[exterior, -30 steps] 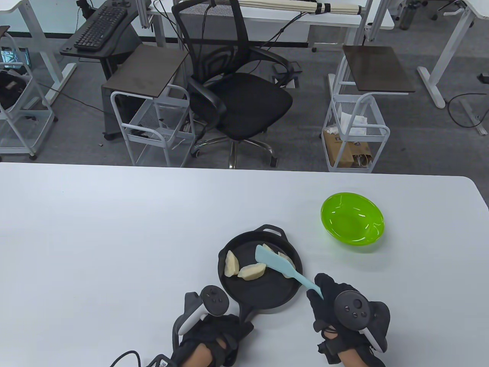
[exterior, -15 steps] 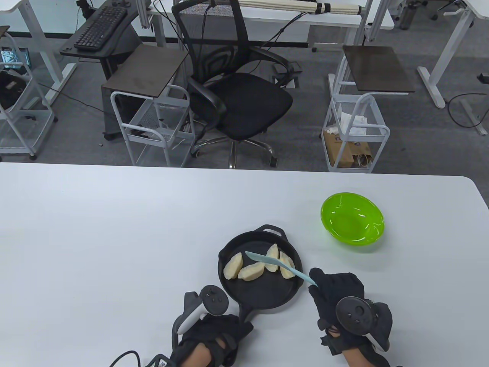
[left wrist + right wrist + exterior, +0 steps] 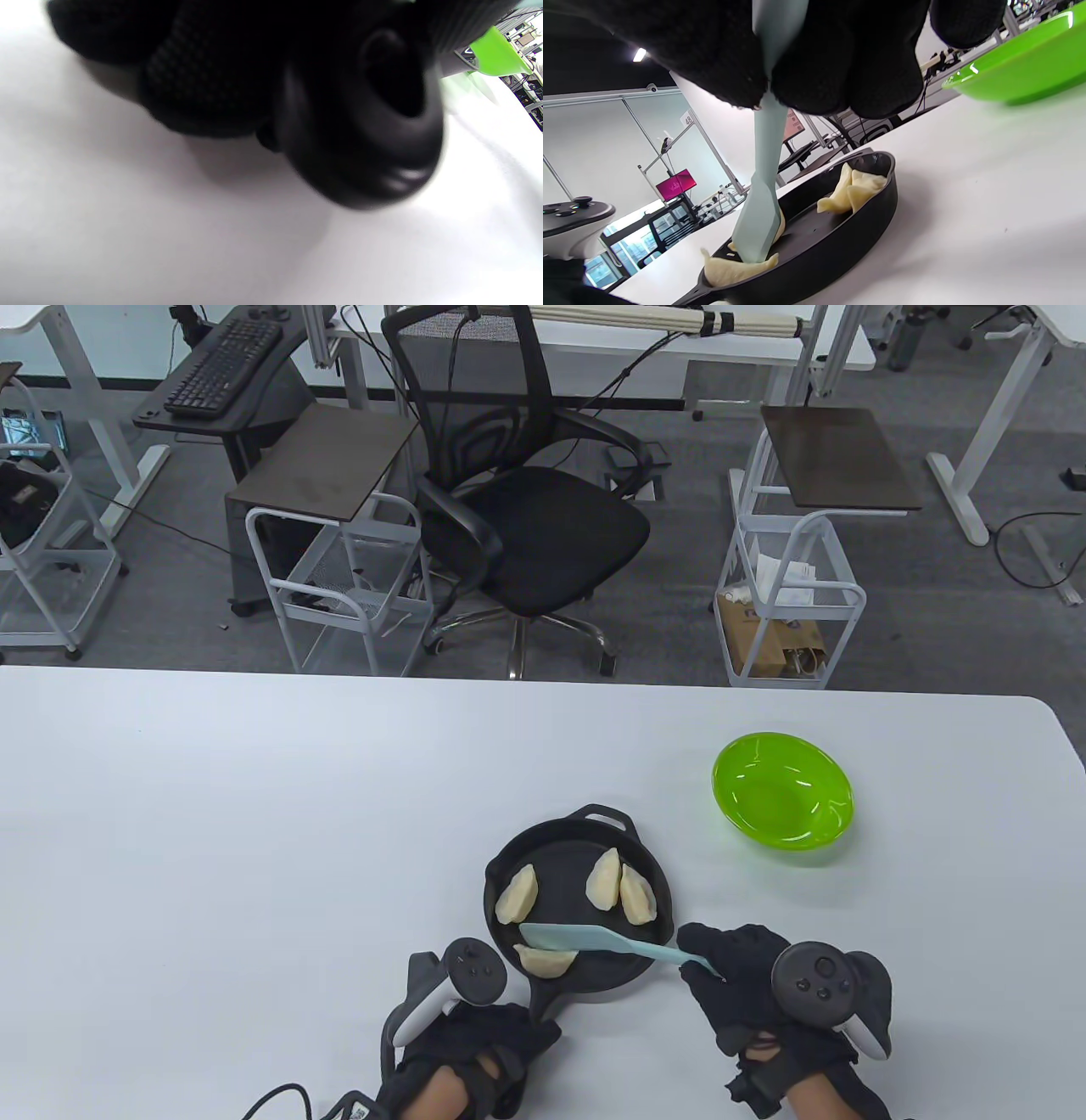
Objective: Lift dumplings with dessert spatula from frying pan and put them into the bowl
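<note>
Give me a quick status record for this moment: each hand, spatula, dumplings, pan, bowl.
left hand: grips the frying pan's long handle at the near edge of the table
right hand: holds the spatula's handle
spatula: blade lies over one dumpling at the near side of the pan
dumplings: four, all in the pan
frying pan: black, on the white table
bowl: green, holds nothing visible, far right of the pan

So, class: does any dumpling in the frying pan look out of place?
Yes: one dumpling sits hard against the frying pan wall nearest the handle, partly under the spatula blade, apart from the other three. Nothing is spilled.
</note>
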Demonstrator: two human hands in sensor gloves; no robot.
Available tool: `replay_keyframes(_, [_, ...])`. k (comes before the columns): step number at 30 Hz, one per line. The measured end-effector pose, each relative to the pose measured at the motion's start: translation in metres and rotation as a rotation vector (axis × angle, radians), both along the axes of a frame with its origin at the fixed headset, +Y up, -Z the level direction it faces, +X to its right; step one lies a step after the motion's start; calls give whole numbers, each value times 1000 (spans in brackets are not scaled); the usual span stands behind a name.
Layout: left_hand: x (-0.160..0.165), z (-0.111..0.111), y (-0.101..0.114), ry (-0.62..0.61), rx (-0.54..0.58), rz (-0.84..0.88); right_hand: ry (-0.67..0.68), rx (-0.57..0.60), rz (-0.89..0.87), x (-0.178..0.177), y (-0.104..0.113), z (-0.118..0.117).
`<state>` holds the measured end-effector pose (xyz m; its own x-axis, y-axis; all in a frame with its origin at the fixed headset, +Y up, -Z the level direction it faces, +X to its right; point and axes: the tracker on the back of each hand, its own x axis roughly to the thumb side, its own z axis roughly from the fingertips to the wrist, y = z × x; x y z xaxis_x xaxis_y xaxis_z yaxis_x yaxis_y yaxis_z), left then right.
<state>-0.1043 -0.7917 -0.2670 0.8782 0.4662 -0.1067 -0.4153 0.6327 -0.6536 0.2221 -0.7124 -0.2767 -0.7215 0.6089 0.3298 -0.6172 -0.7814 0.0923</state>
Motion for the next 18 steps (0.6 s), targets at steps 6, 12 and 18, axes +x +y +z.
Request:
replay_keyframes(6, [-1,-1,0,-4,3,7,28,-141,-17,4,-4,-6])
replay_keyframes(12, [-1,-1,-1,-10,6,6,0,-221,-117,11,-19,-10])
replay_keyframes(18, [-1,-1,-1,-12,4,3,-99,-281,-195,10,-40,-17])
